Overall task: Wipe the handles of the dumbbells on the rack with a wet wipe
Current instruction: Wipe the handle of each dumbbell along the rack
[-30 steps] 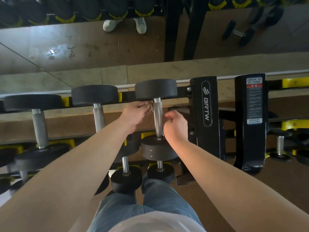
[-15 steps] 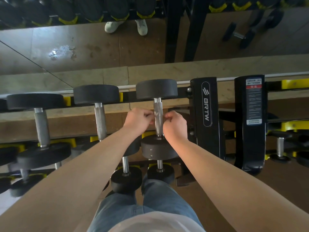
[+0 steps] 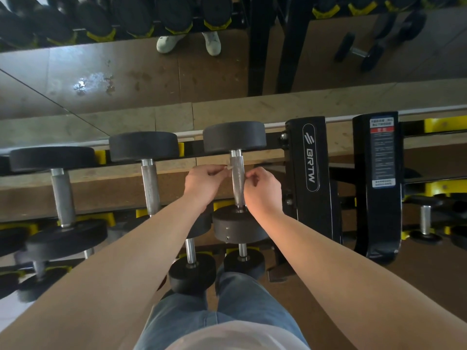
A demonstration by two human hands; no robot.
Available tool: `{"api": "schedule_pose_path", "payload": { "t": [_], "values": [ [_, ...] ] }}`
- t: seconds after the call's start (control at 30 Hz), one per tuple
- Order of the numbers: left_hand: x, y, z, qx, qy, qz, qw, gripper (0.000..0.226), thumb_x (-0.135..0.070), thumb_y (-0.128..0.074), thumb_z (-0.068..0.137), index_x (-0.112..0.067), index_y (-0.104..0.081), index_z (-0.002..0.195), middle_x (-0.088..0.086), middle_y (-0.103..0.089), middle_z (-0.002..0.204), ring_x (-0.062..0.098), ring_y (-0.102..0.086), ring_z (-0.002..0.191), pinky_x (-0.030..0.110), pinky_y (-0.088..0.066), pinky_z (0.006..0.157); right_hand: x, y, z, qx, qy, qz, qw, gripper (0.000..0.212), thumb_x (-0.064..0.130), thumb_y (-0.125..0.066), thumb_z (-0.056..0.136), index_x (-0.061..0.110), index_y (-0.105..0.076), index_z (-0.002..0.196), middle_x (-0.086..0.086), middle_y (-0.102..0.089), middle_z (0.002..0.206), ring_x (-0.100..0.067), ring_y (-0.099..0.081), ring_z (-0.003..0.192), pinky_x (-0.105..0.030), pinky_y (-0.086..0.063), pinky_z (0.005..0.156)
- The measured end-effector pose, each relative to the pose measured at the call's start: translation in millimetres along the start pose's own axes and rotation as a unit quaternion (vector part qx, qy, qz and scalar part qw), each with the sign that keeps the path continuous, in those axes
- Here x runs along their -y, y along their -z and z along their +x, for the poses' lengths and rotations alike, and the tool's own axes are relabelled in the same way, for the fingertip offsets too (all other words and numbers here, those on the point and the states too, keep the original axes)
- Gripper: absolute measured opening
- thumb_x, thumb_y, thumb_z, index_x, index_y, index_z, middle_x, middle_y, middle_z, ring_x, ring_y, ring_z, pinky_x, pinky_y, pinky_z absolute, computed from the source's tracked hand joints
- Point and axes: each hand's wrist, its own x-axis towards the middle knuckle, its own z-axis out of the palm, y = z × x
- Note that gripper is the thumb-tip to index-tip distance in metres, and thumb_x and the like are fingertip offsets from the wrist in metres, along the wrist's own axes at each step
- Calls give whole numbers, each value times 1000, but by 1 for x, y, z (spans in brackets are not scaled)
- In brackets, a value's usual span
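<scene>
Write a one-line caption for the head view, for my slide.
The left hand and right hand pinch a wet wipe at the knurled handle of a racked dumbbell.

Weights corner of a gym, this: black dumbbells (image 3: 144,146) lined up on a tiered rack (image 3: 275,140) with yellow cradles (image 3: 181,149), BRTW branding on the upright (image 3: 312,160), and a wall mirror (image 3: 151,79) behind doubling the weights.
</scene>
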Motion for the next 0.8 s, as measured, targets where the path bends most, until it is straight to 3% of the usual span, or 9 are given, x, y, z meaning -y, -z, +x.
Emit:
{"api": "schedule_pose_path", "payload": {
  "t": [0.1, 0.2, 0.33, 0.4, 0.47, 0.57, 0.63, 0.7, 0.8],
  "values": [
    [-6, -7, -6, 7, 21, -20, 1000, 28, -39, -61, 100, -23, -76, 118, -11, -70, 106, 13, -62, 107, 19, -40, 72, -2, -2, 0, -2, -3, 11, 1000, 18, 17, -54, 100, 19, -69, 109, 4, -67, 107, -9, -64, 94, -31, -59, 86],
    [-7, -12, -6, -5, 63, -80, 995, 32, -42, -65, 98, -22, -75, 120, -8, -71, 119, 13, -58, 112, 26, -39, 87, -2, -3, 1, -2, -3, 12, 1000, 16, 18, -55, 100, 21, -69, 108, 4, -67, 107, -9, -65, 94, -34, -60, 87],
    [-9, -12, -3, -27, 102, -146, 984, 25, -28, -73, 94, -24, -75, 119, -2, -69, 130, 22, -55, 126, 41, -40, 113, -3, -3, 1, 4, -3, 12, 1000, 14, 18, -56, 100, 22, -68, 105, 4, -66, 104, -9, -65, 93, -34, -60, 86],
    [-3, -11, -3, -18, 60, -92, 994, 23, -26, -69, 97, -23, -75, 119, -2, -70, 128, 19, -59, 123, 36, -43, 107, -3, -3, 1, 4, -5, 10, 1000, 14, 17, -55, 100, 22, -67, 104, 5, -66, 103, -10, -65, 93, -35, -61, 85],
    [6, -7, -7, 29, 4, 41, 999, 20, -26, -64, 101, -21, -74, 117, -2, -72, 120, 15, -65, 109, 27, -50, 91, -2, -3, 1, 6, -6, 9, 1000, 16, 16, -54, 99, 21, -68, 105, 5, -66, 102, -11, -65, 93, -36, -60, 85],
    [19, -3, -11, 99, -5, 150, 984, 20, -28, -63, 101, -19, -74, 116, 0, -71, 118, 12, -63, 100, 26, -47, 81, -1, -2, 1, 13, -5, 3, 1000, 17, 14, -54, 98, 19, -67, 106, 5, -66, 103, -12, -65, 93, -36, -60, 84],
    [12, 0, -6, 88, 11, 91, 992, 19, -30, -65, 100, -20, -73, 114, 1, -71, 118, 18, -65, 107, 28, -49, 82, -1, -2, 1, 16, -8, 7, 1000, 15, 15, -55, 98, 20, -67, 105, 5, -66, 103, -11, -65, 92, -35, -61, 82],
    [-6, -1, 4, 40, 26, -13, 999, 17, -32, -67, 98, -24, -73, 111, 0, -72, 118, 27, -65, 116, 36, -53, 94, -1, -1, 1, 17, -12, 7, 1000, 14, 15, -55, 98, 20, -66, 105, 4, -66, 104, -12, -66, 91, -32, -61, 78],
    [-27, -1, 14, -10, 31, -74, 997, 10, -35, -68, 97, -29, -71, 104, -4, -73, 111, 24, -66, 112, 40, -53, 100, -1, -1, 1, 19, -7, -4, 1000, 15, 15, -55, 99, 17, -67, 109, 3, -66, 107, -10, -65, 91, -21, -56, 71]
  ]
}}
